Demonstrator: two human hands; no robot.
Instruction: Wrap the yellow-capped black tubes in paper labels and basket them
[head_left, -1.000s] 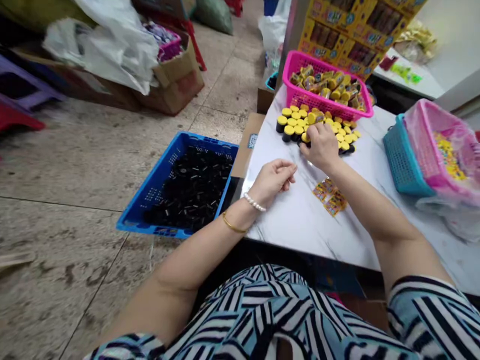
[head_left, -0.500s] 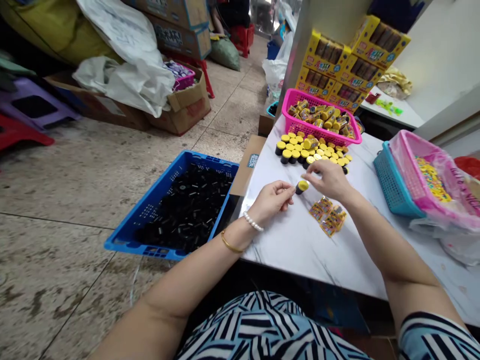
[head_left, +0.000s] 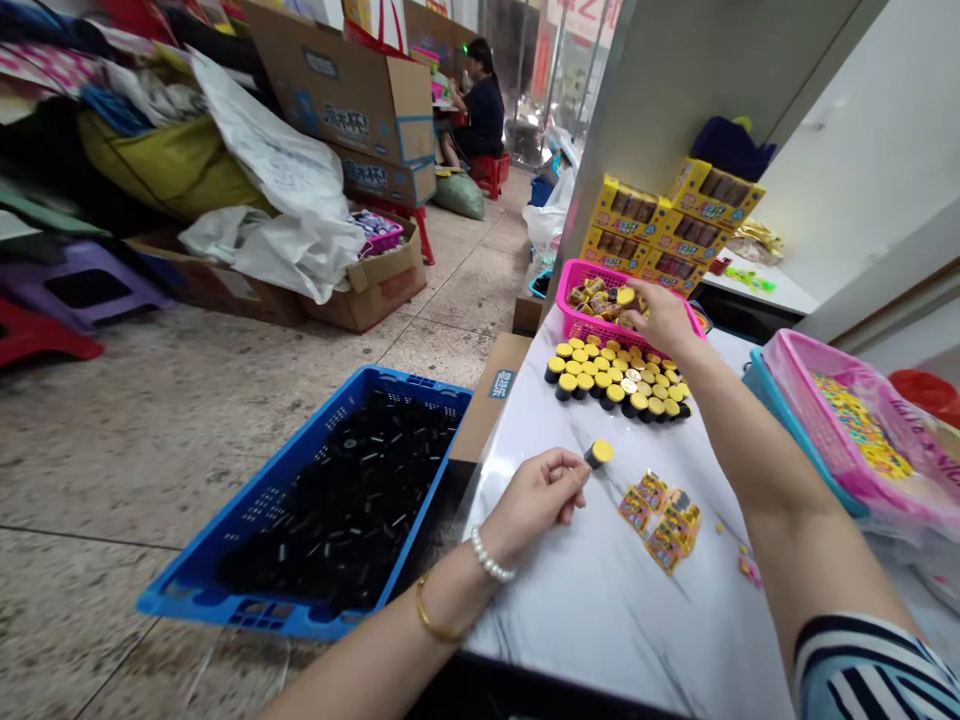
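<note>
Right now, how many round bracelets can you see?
2: a white beaded bracelet by the left hand and a thin gold-coloured bangle farther up that arm. Others may be hidden.

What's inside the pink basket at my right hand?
Small yellow-and-dark containers are heaped in the pink basket. Your right hand covers part of the heap, which itself hides the basket's bottom.

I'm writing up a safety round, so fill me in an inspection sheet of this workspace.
Surface: white marbled table.
Job's things: clustered black pots with yellow caps; one lone pot apart; printed orange sheets; pink basket of yellow items.
Clutter: small pink bits on the table.
Grip: left hand at the lone pot, right hand over the pink basket; hold unclear for both.
Cables: nothing seen.
Surroundings: blue crate of black parts beside the table; seated person farther back.
</note>
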